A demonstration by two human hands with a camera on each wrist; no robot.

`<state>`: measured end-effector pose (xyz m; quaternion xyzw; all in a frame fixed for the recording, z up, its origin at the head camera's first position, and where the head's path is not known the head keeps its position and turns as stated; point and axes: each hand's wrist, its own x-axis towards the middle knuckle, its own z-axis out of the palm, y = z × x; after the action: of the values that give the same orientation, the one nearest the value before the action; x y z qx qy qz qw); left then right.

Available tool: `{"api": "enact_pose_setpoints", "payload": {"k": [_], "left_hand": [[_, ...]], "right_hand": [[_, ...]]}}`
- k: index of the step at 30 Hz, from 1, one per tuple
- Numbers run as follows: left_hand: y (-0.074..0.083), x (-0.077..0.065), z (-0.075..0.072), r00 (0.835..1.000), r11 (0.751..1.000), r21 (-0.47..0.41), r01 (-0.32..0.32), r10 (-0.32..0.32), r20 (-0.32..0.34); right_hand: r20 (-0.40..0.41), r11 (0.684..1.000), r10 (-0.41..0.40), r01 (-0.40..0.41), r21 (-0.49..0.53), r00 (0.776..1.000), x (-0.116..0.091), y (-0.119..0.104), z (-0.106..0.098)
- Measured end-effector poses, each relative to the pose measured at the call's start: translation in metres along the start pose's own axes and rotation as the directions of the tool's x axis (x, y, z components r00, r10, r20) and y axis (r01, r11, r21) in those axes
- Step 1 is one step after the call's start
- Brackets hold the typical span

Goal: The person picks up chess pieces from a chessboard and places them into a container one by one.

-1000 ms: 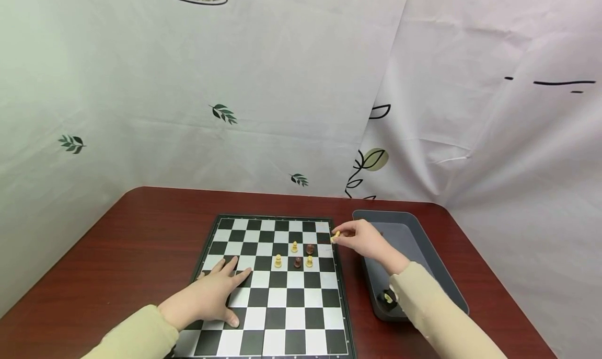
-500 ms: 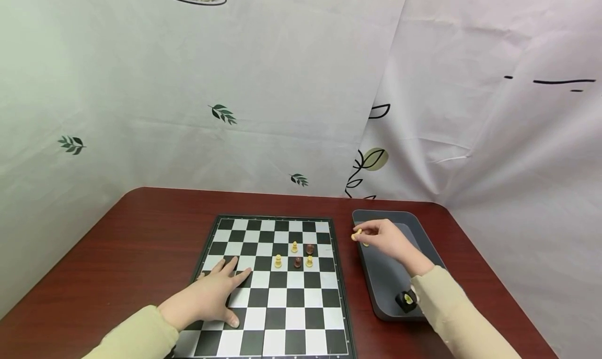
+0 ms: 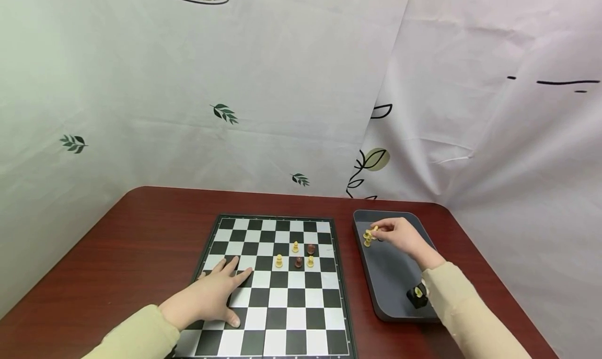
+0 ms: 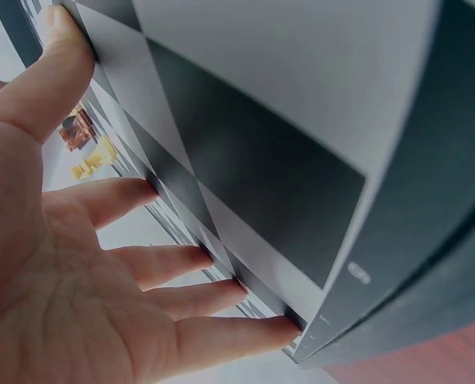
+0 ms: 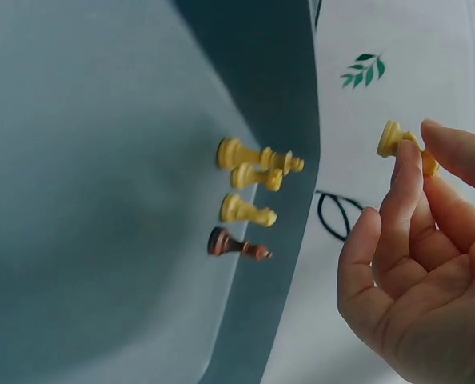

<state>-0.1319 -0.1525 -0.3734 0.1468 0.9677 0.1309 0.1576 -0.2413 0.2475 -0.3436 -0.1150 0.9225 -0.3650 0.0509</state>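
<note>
My right hand [image 3: 400,236] pinches a small cream chess piece [image 5: 389,138] between thumb and fingers, over the far part of the grey tray [image 3: 390,275]. Its base sticks out past the fingertips, while its top is partly hidden. Below it, several cream chess pieces [image 5: 241,154] and a dark one [image 5: 237,244] stand in the tray. On the chessboard [image 3: 277,296], my left hand [image 3: 207,299] lies with fingers spread, fingertips touching the squares near the left edge. Three cream pieces [image 3: 279,261] and two dark pieces [image 3: 298,262] stand right of the board's middle.
The dark red tabletop [image 3: 117,244] carries the board in the middle and the tray at its right. A pale patterned cloth [image 3: 282,87] hangs behind the table. The black camera [image 3: 417,296] on my right wrist overlaps the tray's near part.
My right hand has moved right with the cream chess piece, from the board's right edge to over the tray, uncovering pieces inside it. The left hand has stayed still.
</note>
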Motion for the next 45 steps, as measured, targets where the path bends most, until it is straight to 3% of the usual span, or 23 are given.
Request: {"api": "enact_pose_setpoints", "payload": {"k": [14, 22, 45], "left_hand": [[0.002, -0.001, -0.001, 1.000, 1.000, 0.004, 0.008, -0.008, 0.001], [0.002, -0.001, -0.001, 1.000, 1.000, 0.011, 0.002, -0.002, -0.007], [0.003, -0.001, -0.001, 1.000, 1.000, 0.012, 0.013, -0.013, -0.002]], "right_hand": [[0.020, 0.998, 0.046, -0.045, -0.032, 0.999, 0.004, 0.019, -0.003], [0.018, 0.997, 0.066, -0.065, -0.051, 0.998, 0.012, 0.031, 0.005], [0.030, 0.995, 0.054, -0.052, -0.080, 0.998, 0.016, 0.042, 0.016]]}}
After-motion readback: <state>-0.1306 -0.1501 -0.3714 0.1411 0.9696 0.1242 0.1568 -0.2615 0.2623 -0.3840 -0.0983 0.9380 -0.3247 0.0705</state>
